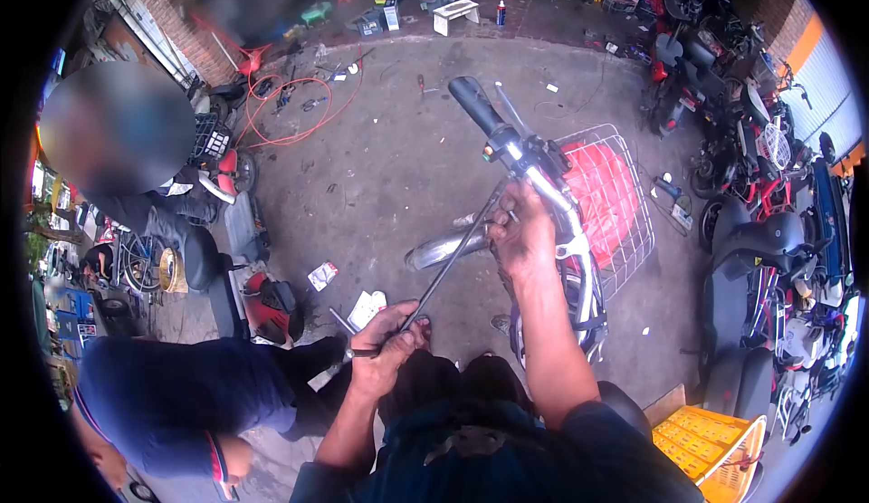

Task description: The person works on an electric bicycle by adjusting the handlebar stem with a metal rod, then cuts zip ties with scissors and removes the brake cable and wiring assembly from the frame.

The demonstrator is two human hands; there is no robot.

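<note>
A long thin black cable [453, 263] runs slantwise between my two hands. My left hand [387, 347] is closed around its lower end, in front of my lap. A metal tool [342, 320] pokes out beside that hand; its kind is hard to tell. My right hand [523, 236] has its fingers curled on the cable's upper part, just below the handlebar [543, 182] of a two-wheeler. The bar has a black grip [475, 105] and a brake lever [512, 109]. Its front wheel fender [444, 249] shows behind the cable.
A wire basket [634, 222] with a red bag [597, 195] hangs on the two-wheeler. A person in a dark blue shirt [190, 403] bends close on my left; another person [136, 204] is beyond. Scooters [747, 249] line the right, near a yellow crate [706, 440]. An orange hose [299, 132] lies coiled.
</note>
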